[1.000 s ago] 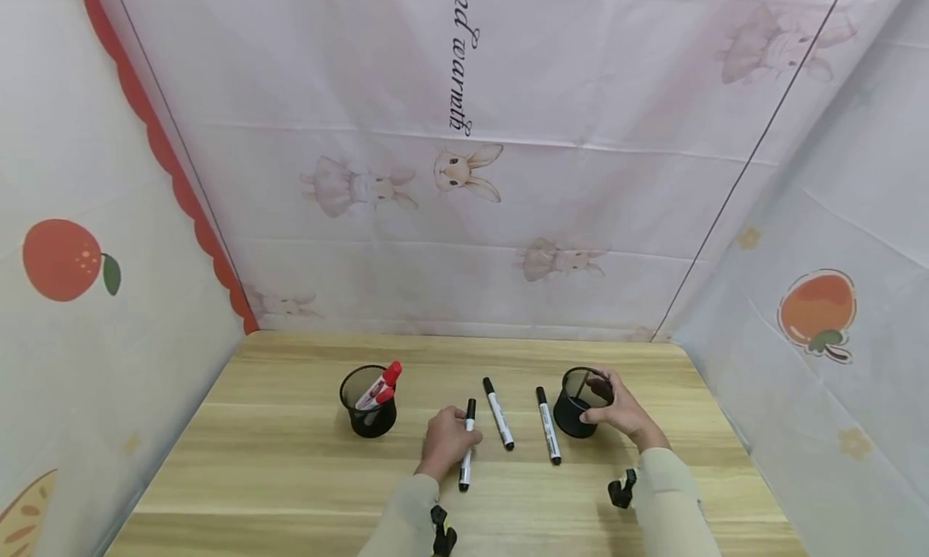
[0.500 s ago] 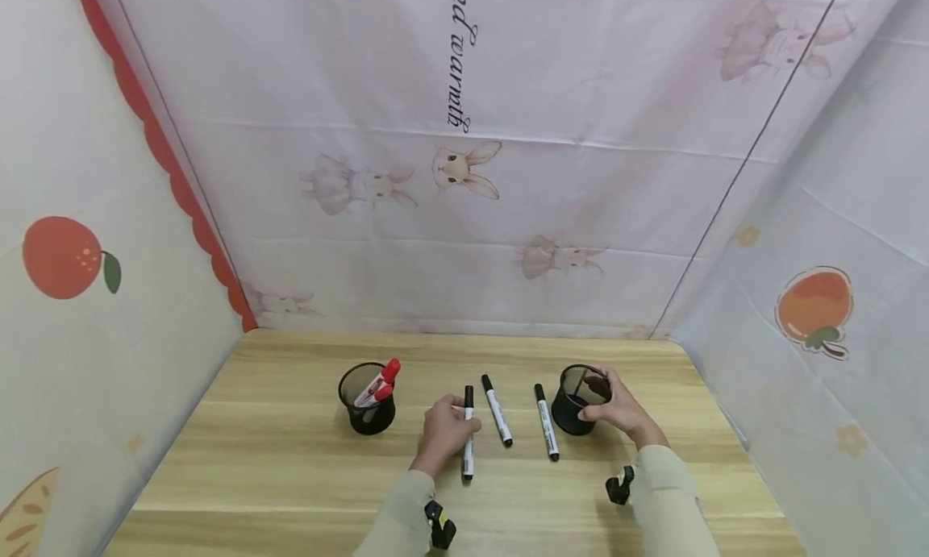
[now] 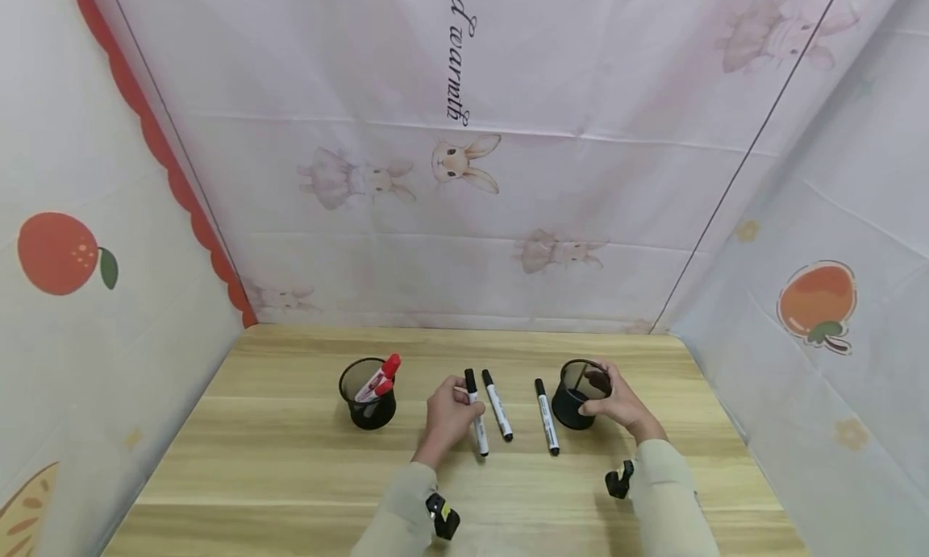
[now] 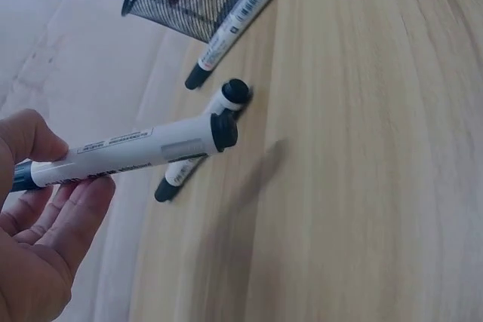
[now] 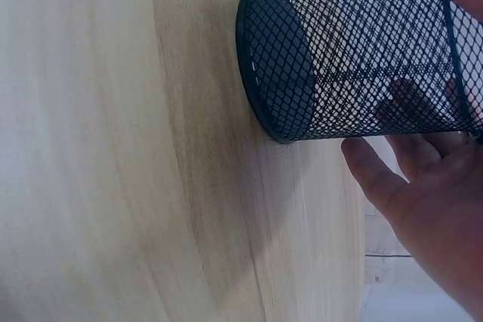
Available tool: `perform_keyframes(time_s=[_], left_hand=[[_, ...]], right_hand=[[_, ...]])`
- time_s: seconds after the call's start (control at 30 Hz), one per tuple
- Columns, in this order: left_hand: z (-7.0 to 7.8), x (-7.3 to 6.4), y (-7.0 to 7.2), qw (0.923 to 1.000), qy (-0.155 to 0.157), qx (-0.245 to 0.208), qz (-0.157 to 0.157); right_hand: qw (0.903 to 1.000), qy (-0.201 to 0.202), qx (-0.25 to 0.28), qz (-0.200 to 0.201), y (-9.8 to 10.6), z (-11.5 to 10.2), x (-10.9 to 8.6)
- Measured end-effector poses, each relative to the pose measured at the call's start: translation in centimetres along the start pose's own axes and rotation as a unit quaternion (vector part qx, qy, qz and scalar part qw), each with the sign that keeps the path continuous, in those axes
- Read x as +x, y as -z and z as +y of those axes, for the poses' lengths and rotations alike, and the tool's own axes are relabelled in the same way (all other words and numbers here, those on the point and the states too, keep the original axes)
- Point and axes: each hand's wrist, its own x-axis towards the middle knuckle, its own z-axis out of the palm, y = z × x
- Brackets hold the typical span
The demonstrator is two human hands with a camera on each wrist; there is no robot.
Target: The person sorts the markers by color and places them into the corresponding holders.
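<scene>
My left hand [image 3: 448,418] pinches a white marker [image 3: 481,438] with black ends between thumb and fingers. In the left wrist view this marker [image 4: 128,150] is raised over the wood, its shadow falling below. To its right lie two similar markers, a nearer one [image 3: 498,412] and a farther one [image 3: 547,418]. My right hand [image 3: 622,405] holds a black mesh pen cup [image 3: 570,413] around its right side, thumb in front and fingers behind. The right wrist view shows the mesh wall of this cup [image 5: 362,58], with no marker inside it.
On the left of the wooden table [image 3: 290,476] stands a second mesh pen cup [image 3: 372,416] with red-capped markers [image 3: 377,381] leaning in it. Printed cloth [image 3: 464,287] hangs behind the table and along both sides.
My left hand has moved slightly up and away with the marker, which has tilted so its near end swings right. The right hand keeps its hold on the cup.
</scene>
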Motion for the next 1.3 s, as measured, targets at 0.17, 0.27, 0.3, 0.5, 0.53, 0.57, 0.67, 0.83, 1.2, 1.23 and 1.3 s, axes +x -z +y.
perform_keyframes(time_s=[0.17, 0.27, 0.3, 0.5, 0.53, 0.57, 0.67, 0.83, 1.2, 1.23, 1.3], left_hand=[[0.4, 0.1, -0.3, 0.9993, -0.026, -0.021, 0.019], [0.6, 0.2, -0.6, 0.9972, -0.040, -0.058, 0.024], [0.6, 0.2, -0.7, 0.9961, -0.047, -0.071, 0.024], [1.1, 0.0, -1.1, 0.9881, -0.078, -0.130, 0.025], [1.2, 0.0, -1.1, 0.9865, -0.082, -0.139, 0.026], [1.3, 0.0, -1.1, 0.9851, -0.086, -0.147, 0.025], [1.5, 0.0, -1.3, 0.9805, -0.104, -0.165, 0.025], [1.8, -0.1, -1.5, 0.9736, -0.138, -0.178, 0.035], [2.4, -0.6, -3.0, 0.9763, -0.112, -0.181, 0.037], [2.4, -0.7, -3.2, 0.9760, -0.111, -0.184, 0.038], [2.7, -0.8, -3.4, 0.9739, -0.112, -0.194, 0.038]], right_hand=[[0.9999, -0.003, 0.008, -0.008, -0.3, -1.9, -0.7], [1.0000, -0.001, 0.004, -0.008, -0.4, -2.4, -1.1], [1.0000, 0.000, 0.002, -0.008, -0.4, -2.5, -1.1], [0.9999, 0.002, 0.008, -0.008, -0.4, -2.3, -1.0], [0.9999, 0.003, 0.007, -0.008, -0.4, -2.2, -1.0], [0.9999, 0.002, 0.008, -0.007, -0.4, -2.2, -1.0], [1.0000, 0.002, 0.007, -0.005, -0.5, -2.2, -1.0], [0.9999, 0.003, 0.008, -0.005, -0.4, -2.3, -1.0], [0.9998, 0.009, 0.014, -0.012, -0.3, -2.1, -1.1], [0.9998, 0.009, 0.013, -0.013, -0.3, -2.1, -1.1], [0.9998, 0.008, 0.016, -0.013, -0.3, -2.0, -1.1]])
